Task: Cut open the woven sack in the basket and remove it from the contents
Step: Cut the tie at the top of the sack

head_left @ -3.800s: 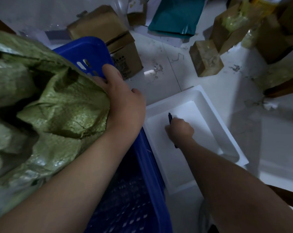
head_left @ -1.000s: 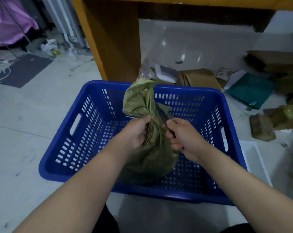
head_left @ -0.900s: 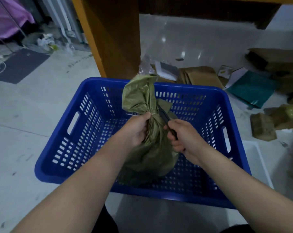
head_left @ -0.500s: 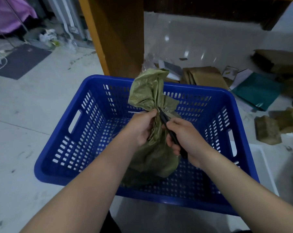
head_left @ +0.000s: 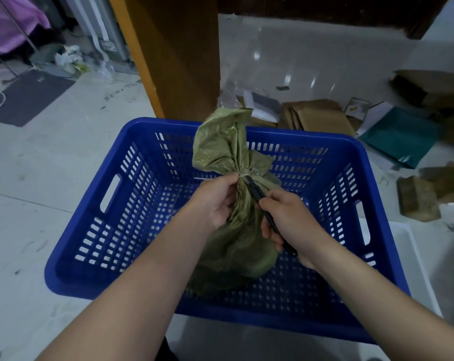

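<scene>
Clenched around the gathered neck of the green woven sack [head_left: 236, 230], the left hand [head_left: 215, 201] has its grip just below the tie [head_left: 244, 175] that cinches the mouth shut. Right beside it, the right hand [head_left: 288, 220] is closed on a slim black cutter [head_left: 266, 211], whose tip points up and touches the neck at the tie, right next to the left thumb.

Above both grips the loose top of the sack flares out and stands partly upright; below them the full belly sags onto the slotted floor of the blue plastic basket [head_left: 111, 183], which sits on the pale floor. Beyond the basket lie flattened cardboard [head_left: 317, 113] and a teal bag [head_left: 400, 134].

The sack looks thin, soft and crinkly, holding creases but no shape of its own. It bulges only modestly, so the contents seem fairly light, though what they are is hidden. Woven plastic of this kind tends to be slick and tough along the weave, so a firm pinch on the bunched neck is the sensible hold: it tensions the fabric for the blade. The risk is the tip slipping toward the left thumb.
</scene>
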### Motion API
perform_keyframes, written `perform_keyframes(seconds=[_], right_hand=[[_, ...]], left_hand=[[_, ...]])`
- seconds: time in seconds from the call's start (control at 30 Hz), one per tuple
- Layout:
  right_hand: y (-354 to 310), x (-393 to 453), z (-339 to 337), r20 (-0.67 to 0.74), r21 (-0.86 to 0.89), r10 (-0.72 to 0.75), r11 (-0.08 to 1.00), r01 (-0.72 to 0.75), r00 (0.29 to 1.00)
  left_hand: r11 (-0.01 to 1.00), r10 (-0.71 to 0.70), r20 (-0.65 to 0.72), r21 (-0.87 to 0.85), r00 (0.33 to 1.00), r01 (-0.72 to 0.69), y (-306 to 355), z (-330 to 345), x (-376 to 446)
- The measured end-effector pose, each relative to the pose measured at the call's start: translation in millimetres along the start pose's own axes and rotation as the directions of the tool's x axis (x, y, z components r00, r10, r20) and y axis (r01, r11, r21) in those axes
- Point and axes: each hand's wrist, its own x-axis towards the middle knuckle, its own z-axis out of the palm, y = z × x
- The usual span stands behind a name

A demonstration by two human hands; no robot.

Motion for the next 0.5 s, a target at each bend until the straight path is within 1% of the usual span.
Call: perform_keyframes(seconds=[0.23, 0.5], right_hand=[[2.2, 4.5, -4.6, -0.02, -0.026, -0.009, 1.0, 0.008, 1.0], [3.4, 6.6, -7.1, 0.009, 0.068, 0.015, 0.998, -0.016, 1.0]], left_hand=[[0.999, 0.038, -0.026, 0.013, 0.999, -0.038, -1.9, 8.5, 2.4], [0.999, 0.037, 0.003, 0.012, 0.999, -0.037, -2.6, 9.7, 0.2]])
